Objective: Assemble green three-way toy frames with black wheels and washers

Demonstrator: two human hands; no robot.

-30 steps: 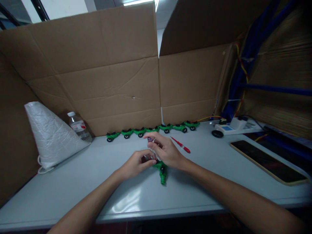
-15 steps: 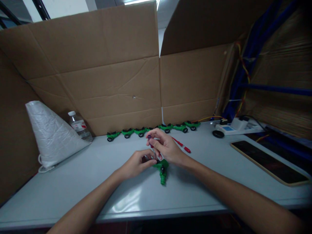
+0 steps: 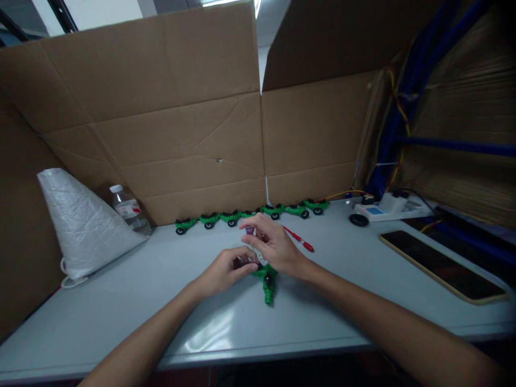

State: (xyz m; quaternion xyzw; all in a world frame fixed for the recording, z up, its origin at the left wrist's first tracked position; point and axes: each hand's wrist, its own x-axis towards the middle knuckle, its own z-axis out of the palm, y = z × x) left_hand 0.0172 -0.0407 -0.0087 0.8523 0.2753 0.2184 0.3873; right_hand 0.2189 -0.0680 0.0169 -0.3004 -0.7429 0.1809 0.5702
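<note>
A green toy vehicle [image 3: 268,285] with black parts lies on the table in front of me. My left hand [image 3: 234,266] is closed on its left end, thumb and fingers pinching it there. Between the thumb and fingers of my right hand [image 3: 272,242] is a screwdriver [image 3: 249,230] with a dark purple handle. Its thin shaft points down to the toy beside my left fingertips; the tip is hidden. Behind my right hand lies a red pen-like tool [image 3: 300,238], touched by neither hand.
Several green toy vehicles [image 3: 208,220] stand in a row along the cardboard wall [image 3: 181,145]. A silvery bag [image 3: 86,231] and a water bottle [image 3: 131,209] are at the left. A phone [image 3: 443,266] and a power strip [image 3: 397,207] lie at the right.
My right fingers have shifted around the screwdriver handle, which stands a little more upright. The left hand and the toy stay in place; the whole view has shifted slightly.
</note>
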